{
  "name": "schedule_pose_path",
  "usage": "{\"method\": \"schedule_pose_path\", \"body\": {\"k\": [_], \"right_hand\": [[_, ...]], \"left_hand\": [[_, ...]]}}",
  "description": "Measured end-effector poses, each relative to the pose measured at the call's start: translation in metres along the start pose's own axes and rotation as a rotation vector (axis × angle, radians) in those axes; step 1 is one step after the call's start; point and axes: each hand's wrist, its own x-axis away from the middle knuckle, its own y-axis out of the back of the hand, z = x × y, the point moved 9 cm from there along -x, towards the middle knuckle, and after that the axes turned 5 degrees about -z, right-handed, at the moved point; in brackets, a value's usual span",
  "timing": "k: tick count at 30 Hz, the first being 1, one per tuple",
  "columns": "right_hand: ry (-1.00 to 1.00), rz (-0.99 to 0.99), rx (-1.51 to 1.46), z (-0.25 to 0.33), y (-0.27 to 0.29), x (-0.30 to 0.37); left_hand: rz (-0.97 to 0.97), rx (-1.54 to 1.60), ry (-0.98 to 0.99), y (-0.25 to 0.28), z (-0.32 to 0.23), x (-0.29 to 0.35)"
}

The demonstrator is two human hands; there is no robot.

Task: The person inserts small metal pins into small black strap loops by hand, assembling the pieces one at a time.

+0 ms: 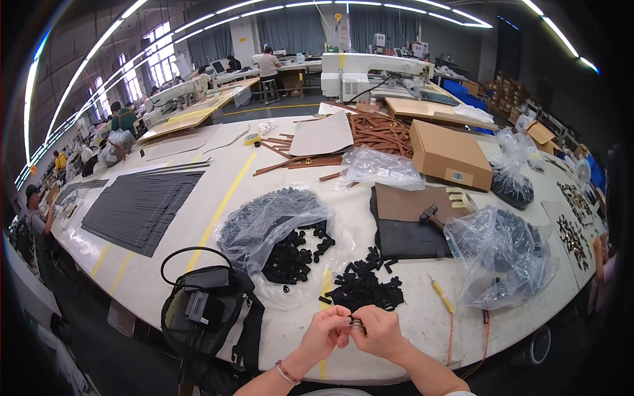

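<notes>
Small piece (356, 323): pinched by left hand (328, 330) and right hand (378, 331), near side of black pile (366, 284) | Work: judged unfinished | Pile, plastic bag (254, 224): done or left cannot be told

The bench (422, 287) has a smooth, pale top, dull rather than shiny. The loose black bits (363, 284) look matt and soft, like cloth. From here I catch glare off the right-hand bag (505, 264), thin, crinkled plastic, and the flat bag (383, 168) is just as glossy. The box (449, 155) is plain matt cardboard, the brown strips (383, 132) look leathery, and the studs (573, 243) glint like metal. The awl's handle (442, 295) seems smooth.
</notes>
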Motion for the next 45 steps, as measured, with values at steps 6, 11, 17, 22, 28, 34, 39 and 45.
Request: {"method": "schedule_pose_path", "body": {"k": [6, 11, 17, 22, 28, 34, 39, 45], "right_hand": [[-0.267, 0.079, -0.252, -0.021, -0.008, 0.005], [-0.746, 0.289, -0.632, -0.053, -0.033, 0.026], [-0.795, 0.405, -0.845, -0.049, -0.036, 0.031], [-1.01, 0.533, -1.284, -0.04, -0.047, 0.042], [-1.036, 0.556, -1.213, -0.043, -0.05, 0.045], [-0.64, 0.272, -0.333, -0.051, -0.025, 0.016], [-0.44, 0.263, -0.274, -0.04, -0.024, 0.005], [-0.741, 0.523, -0.546, -0.053, -0.035, 0.024]], "left_hand": [[-0.036, -0.077, -0.059, 0.003, -0.003, 0.002], [-0.045, -0.571, -0.462, -0.004, -0.026, 0.009], [0.035, -0.372, -0.148, -0.006, -0.02, 0.009], [0.189, -0.307, 0.015, -0.015, -0.01, 0.011], [0.144, -0.482, -0.07, -0.012, -0.013, 0.01], [-0.168, -1.367, -1.19, -0.048, -0.049, 0.043], [-0.148, -1.065, -0.836, -0.021, -0.051, 0.015], [-0.043, -0.302, -0.174, 0.014, -0.027, -0.012]]}}
